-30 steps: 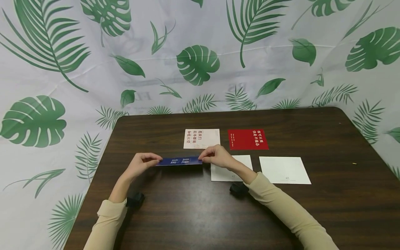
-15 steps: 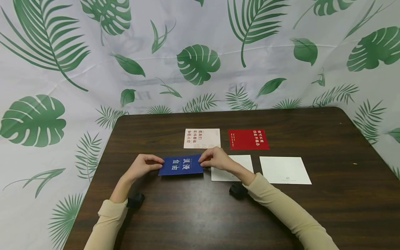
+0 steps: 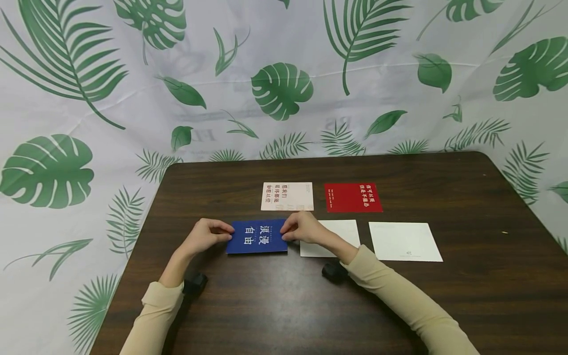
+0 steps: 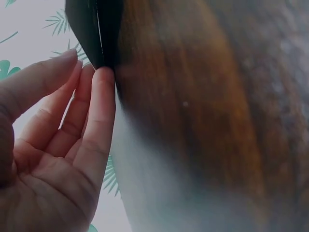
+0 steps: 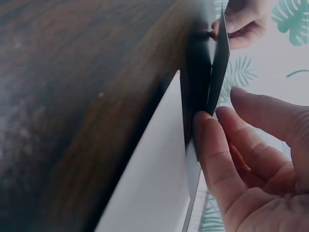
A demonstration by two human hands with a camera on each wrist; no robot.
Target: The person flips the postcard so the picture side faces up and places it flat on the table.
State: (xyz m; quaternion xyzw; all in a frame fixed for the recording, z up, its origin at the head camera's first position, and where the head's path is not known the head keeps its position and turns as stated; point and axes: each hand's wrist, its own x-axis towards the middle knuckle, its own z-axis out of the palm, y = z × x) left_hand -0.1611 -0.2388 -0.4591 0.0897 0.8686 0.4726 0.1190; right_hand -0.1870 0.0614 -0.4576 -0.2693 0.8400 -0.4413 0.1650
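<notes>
A person's two bare hands hold a rectangular deep-blue paper card with white characters (image 3: 256, 236) at opposite ends, low over a dark brown wood-grain tabletop (image 3: 266, 310). The left hand (image 3: 204, 236) pinches the card's left end; the right hand (image 3: 305, 228) pinches its right end. The wrist views show the card edge-on at the fingertips; whether all of it touches the wood cannot be told.

Beyond it lies a cream card with reddish characters (image 3: 286, 196), and to the right of that, a red card with white lettering (image 3: 353, 197). Nearer, one plain white card (image 3: 347, 230) is partly covered by the right hand and forearm; another white card with a small faint mark (image 3: 405, 241) lies farther right. Behind hangs a white cloth printed with green leaves (image 3: 155, 113).
</notes>
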